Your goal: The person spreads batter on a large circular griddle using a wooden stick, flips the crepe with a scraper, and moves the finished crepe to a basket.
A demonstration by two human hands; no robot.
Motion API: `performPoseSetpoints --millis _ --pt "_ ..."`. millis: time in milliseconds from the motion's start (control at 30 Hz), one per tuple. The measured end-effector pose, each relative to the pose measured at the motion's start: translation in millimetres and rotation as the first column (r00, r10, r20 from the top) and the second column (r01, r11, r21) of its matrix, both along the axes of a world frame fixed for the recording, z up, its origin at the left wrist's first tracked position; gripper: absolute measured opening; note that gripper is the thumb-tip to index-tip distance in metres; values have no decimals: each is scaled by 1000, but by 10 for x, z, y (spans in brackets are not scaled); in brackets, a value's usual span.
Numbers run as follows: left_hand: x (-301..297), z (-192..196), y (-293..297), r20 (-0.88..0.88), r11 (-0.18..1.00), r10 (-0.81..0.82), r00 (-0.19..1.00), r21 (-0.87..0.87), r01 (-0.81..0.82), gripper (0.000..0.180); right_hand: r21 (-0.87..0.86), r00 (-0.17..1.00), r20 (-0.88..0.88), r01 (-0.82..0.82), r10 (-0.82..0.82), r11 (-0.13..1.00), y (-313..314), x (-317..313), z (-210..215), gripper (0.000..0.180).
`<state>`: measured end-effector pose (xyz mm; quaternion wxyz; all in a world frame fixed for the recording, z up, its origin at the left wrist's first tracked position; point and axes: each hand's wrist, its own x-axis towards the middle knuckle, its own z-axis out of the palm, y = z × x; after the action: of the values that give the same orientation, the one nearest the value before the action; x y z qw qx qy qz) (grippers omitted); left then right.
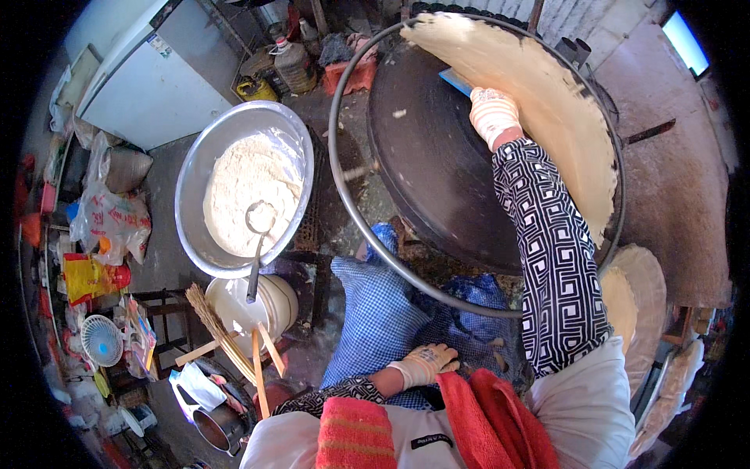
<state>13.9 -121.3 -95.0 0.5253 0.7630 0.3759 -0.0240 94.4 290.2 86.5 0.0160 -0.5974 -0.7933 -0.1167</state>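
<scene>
Grip of the right hand: gloved fingers curled down onto a flat blue scraper, only a corner of which shows past the glove; whether the fingers fully close round it cannot be told. The hand sits on the large round black griddle, at the inner edge of the pale batter sheet. That sheet covers the far and right-hand arc of the griddle; the near-left part is bare dark metal. Forearm in a black-and-white patterned sleeve reaches up from the lower right.

Left hand: gloved, fingers loosely spread, holding nothing, resting flat on the blue checked cloth over the lap, well apart from the griddle.

A thin metal hoop rings the griddle on its left and near side.

Left of the griddle: wide metal basin holding pale batter, a ladle standing in it with the handle leaning over the near rim. Just below the basin, a cream bucket. Wooden sticks and a straw whisk lie beside it.

Right of the lap: a stack of thin finished pancakes. Red towel across the waist.
</scene>
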Motion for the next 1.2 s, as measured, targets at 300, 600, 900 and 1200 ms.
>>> performPoseSetpoints --millis 300,600,900,1200 --pt "19 -4 -44 6 997 -14 1000 74 14 42 1 996 -17 82 -82 997 99 60 35 30" --pt "-2 41 -69 2 999 -1 1000 41 1 42 155 992 109 -83 67 984 -39 119 -342 24" --pt "-11 -165 -242 -35 995 36 999 90 -33 49 127 938 314 110 -145 986 7 1103 -589 23" --pt "184 1 27 28 988 62 998 140 -65 47 181 993 92 62 -79 982 -2109 2232 -566 27"
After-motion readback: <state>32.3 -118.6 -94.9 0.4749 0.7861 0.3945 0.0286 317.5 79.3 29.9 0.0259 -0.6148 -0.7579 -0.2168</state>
